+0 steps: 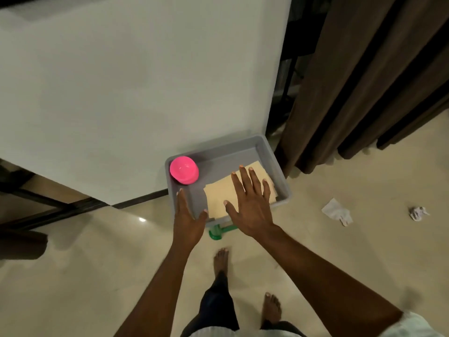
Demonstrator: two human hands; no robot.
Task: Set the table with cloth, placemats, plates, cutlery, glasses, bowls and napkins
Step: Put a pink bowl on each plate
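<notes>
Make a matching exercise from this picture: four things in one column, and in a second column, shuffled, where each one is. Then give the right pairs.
Things
1. pink bowl
2. beige sheets
3. crumpled paper
4. green stand

Places
A. on the floor, right of the tray
B. far-left corner of the grey tray
C. under the tray's near edge
D. flat in the tray, below the right hand

Pairs: 1-B, 2-D, 3-A, 4-C

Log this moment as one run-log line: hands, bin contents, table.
left hand open, at grey bin rim | right hand open over beige mats | pink bowl in bin | white cloth on table
</notes>
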